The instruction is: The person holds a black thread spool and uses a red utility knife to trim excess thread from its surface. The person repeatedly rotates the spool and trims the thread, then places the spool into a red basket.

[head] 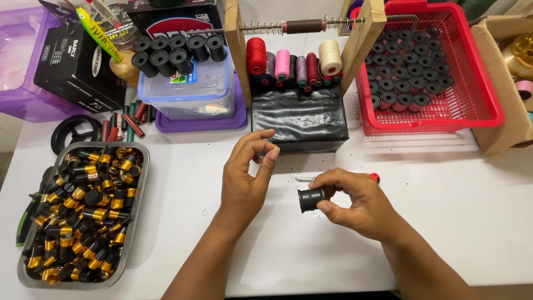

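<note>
Head view, white table, looking down.

Right hand: fingers closed around a short black spool, open end facing left, held just above the table at centre, in front of the black block.

Left hand: raised beside the right one, thumb and fingertips pinched together near the block's lower edge. Whether anything sits in the pinch cannot be told.

Behind the right hand: a thin knife-like tool with a metal blade and a red end, lying flat on the table.

Centre rear: black block, wrapped in glossy film, standing between two wooden uprights. On top, a row of thread cones in red, pink, mauve, maroon and cream. Above them, a metal rod with coiled springs and a dark brown sleeve.

Left front: grey metal tray, rectangular, heaped with small black-and-gold cylinders.

Left rear: clear plastic box with a blue-and-green sticker, carrying black spools on its lid, set on a purple lid. Beside it, a black carton with white print, tilted; a yellow-green fishing lure above it; a translucent purple bin at the corner. Red and green tubes and a black ring lie in front.

Right rear: red mesh basket, rectangular, holding rows of black spools. A brown cardboard box stands at the far right edge.
</note>
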